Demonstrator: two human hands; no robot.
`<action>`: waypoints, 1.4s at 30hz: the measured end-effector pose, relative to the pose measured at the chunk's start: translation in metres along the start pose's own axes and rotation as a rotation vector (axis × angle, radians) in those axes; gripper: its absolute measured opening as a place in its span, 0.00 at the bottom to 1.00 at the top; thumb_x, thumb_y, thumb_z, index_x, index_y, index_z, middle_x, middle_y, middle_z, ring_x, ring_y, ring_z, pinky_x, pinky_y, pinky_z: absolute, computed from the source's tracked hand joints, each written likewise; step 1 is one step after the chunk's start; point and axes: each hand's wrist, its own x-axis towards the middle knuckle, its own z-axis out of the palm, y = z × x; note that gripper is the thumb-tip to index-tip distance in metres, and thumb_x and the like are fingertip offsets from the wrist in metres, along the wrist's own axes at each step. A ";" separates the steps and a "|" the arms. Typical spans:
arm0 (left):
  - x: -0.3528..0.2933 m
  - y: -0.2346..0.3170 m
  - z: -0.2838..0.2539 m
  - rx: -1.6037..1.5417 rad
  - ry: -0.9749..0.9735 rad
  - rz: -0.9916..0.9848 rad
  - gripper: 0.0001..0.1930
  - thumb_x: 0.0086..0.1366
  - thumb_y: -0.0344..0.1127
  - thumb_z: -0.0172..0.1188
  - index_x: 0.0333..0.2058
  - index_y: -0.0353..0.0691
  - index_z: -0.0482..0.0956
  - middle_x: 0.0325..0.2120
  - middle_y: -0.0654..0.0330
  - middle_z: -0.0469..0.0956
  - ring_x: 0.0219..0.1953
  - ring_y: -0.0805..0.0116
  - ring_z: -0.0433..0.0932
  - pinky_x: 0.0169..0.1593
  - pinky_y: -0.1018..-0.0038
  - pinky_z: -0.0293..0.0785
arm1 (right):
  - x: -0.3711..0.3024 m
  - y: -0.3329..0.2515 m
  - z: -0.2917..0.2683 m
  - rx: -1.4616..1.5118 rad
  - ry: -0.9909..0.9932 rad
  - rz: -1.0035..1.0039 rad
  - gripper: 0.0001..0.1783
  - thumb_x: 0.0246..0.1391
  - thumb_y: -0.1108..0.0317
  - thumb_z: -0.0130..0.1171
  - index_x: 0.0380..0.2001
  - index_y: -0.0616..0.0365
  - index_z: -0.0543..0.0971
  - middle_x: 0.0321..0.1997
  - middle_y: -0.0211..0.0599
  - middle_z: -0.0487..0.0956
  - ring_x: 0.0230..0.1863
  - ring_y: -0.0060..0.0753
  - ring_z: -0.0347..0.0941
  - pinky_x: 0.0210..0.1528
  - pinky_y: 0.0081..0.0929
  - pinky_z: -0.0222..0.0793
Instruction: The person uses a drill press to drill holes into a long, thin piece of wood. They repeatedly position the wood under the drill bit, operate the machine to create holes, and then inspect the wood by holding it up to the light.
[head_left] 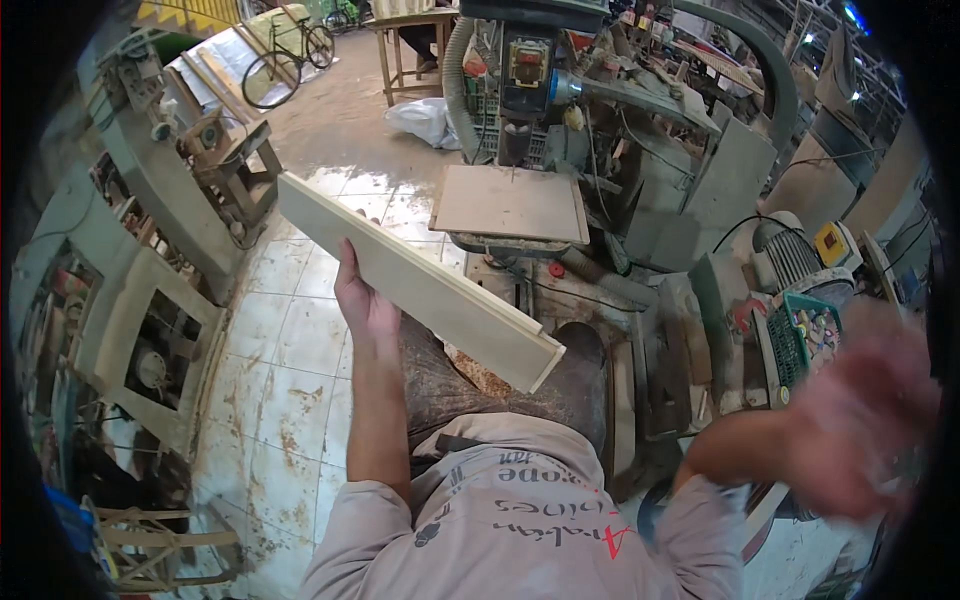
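Observation:
A long pale wooden board (pixel 415 275) with stepped edges slants across the front of me, from upper left to lower right. My left hand (pixel 368 300) is closed around its lower edge near the middle, with the thumb on the near face and the other fingers mostly behind it. Far from the board, at the right, my right hand (pixel 862 415) is raised and smeared by motion. Its fingers cannot be made out, nor whether anything is in them. Close by that hand, a green plastic basket (pixel 788 345) contains several small pale pieces.
Ahead stands a machine with a control box (pixel 528 62) above a square wooden worktable (pixel 512 203). An electric motor (pixel 790 255) sits at the right. Wood shavings (pixel 480 375) lie by my lap. Dusty tiles (pixel 290 400) cover the floor, and a bicycle (pixel 285 65) stands far left.

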 end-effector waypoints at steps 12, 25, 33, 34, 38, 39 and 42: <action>-0.001 0.002 -0.006 0.006 0.062 0.048 0.17 0.69 0.36 0.51 0.51 0.32 0.72 0.49 0.49 0.75 0.53 0.57 0.74 0.59 0.59 0.71 | -0.172 0.054 0.096 0.313 -0.239 1.276 0.23 0.55 0.68 0.63 0.53 0.67 0.73 0.36 0.36 0.82 0.33 0.17 0.74 0.37 0.20 0.72; 0.000 -0.002 -0.014 -0.146 -0.285 -0.225 0.16 0.69 0.39 0.51 0.48 0.34 0.74 0.48 0.53 0.77 0.56 0.59 0.72 0.63 0.57 0.64 | -0.178 0.060 0.090 0.000 -0.310 0.793 0.16 0.51 0.77 0.61 0.45 0.65 0.78 0.35 0.46 0.82 0.35 0.32 0.81 0.39 0.24 0.76; -0.018 -0.003 0.009 0.419 0.412 -0.086 0.24 0.70 0.48 0.49 0.53 0.33 0.66 0.48 0.52 0.73 0.50 0.59 0.74 0.54 0.59 0.72 | -0.197 0.108 0.061 -0.240 -0.581 0.235 0.24 0.38 0.82 0.58 0.45 0.64 0.78 0.50 0.48 0.78 0.47 0.46 0.78 0.50 0.34 0.76; -0.018 0.000 0.005 0.528 0.448 -0.069 0.23 0.69 0.48 0.51 0.52 0.33 0.67 0.48 0.53 0.73 0.49 0.61 0.74 0.53 0.61 0.73 | -0.199 0.115 0.057 -0.244 -0.617 0.190 0.26 0.37 0.81 0.58 0.46 0.64 0.78 0.51 0.48 0.77 0.48 0.45 0.77 0.50 0.33 0.76; -0.022 0.009 -0.026 0.959 0.489 -0.019 0.16 0.65 0.42 0.58 0.44 0.36 0.72 0.41 0.57 0.77 0.42 0.66 0.78 0.48 0.65 0.77 | -0.208 0.129 0.048 -0.284 -0.713 0.188 0.25 0.39 0.81 0.58 0.47 0.64 0.77 0.53 0.50 0.75 0.53 0.47 0.74 0.55 0.34 0.73; -0.024 0.010 -0.031 0.988 0.487 -0.002 0.15 0.65 0.40 0.59 0.44 0.36 0.73 0.40 0.58 0.78 0.40 0.67 0.79 0.46 0.67 0.78 | -0.212 0.130 0.048 -0.311 -0.713 0.254 0.23 0.43 0.80 0.57 0.48 0.64 0.77 0.55 0.49 0.74 0.54 0.46 0.73 0.55 0.34 0.72; -0.022 0.009 -0.036 1.007 0.498 0.062 0.12 0.64 0.36 0.59 0.43 0.37 0.73 0.37 0.60 0.79 0.38 0.69 0.80 0.42 0.70 0.81 | -0.232 0.137 0.050 -0.191 -0.541 0.645 0.20 0.54 0.77 0.54 0.52 0.64 0.73 0.60 0.47 0.70 0.57 0.42 0.71 0.56 0.32 0.71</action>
